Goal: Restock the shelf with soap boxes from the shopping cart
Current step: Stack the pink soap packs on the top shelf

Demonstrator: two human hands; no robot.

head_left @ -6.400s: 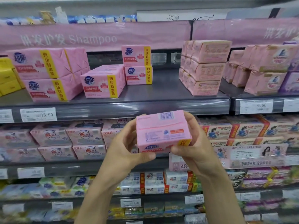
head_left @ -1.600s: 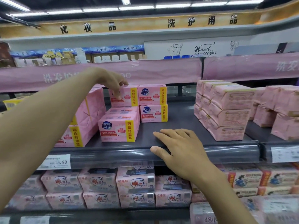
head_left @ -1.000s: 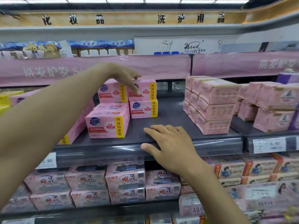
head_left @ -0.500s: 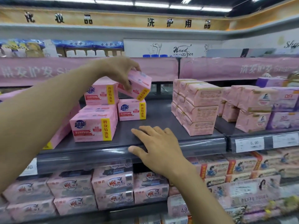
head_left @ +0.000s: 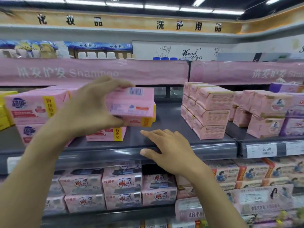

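While the left hand [head_left: 92,109] grips the soap box [head_left: 133,106] with its fingers curled over the top edge and its thumb pressed underneath, the pack hangs clear of the shelf [head_left: 172,122], just above and in front of another box of the same make [head_left: 107,134] that lies flat below the hand. The barcode side faces the person. The stacked pink boxes [head_left: 31,109] to the left of that hand all show their blue logo and yellow band outward, so I'd say the box is held up like this to be checked or turned before it goes down to match them. The right hand [head_left: 169,152] holds nothing. It lies flat with straight fingers on the shelf deck and its thumb against the front rail, low and to the right of the held box, most likely as a brace while the person reaches up. Beyond that hand to the right is bare grey shelf, then a block of paper-wrapped bars [head_left: 212,111], which leaves room for the box beside its own kind. The shopping cart is nowhere in view.
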